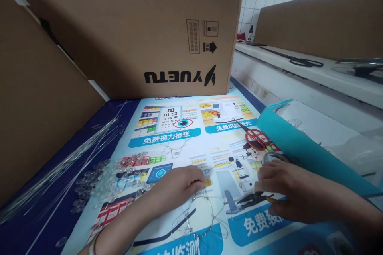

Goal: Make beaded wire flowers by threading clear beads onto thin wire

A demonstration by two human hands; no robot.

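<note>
My left hand is closed, thumb against fingers, on a thin wire that curves out from its tips. Just below those fingers lies a ring of twisted wire with loose loops around it. To the right, my right hand has its fingers curled round the yellow handle of a pair of pliers. Their dark jaws point left, low over the printed sheet; part of the handles is hidden by the hand. Many clear beads lie in a heap left of my left forearm.
Red-handled scissors lie beyond my right hand, near a coil partly behind it. A teal folder stands at the right. Straight wires lie along the left. A large cardboard box closes off the back.
</note>
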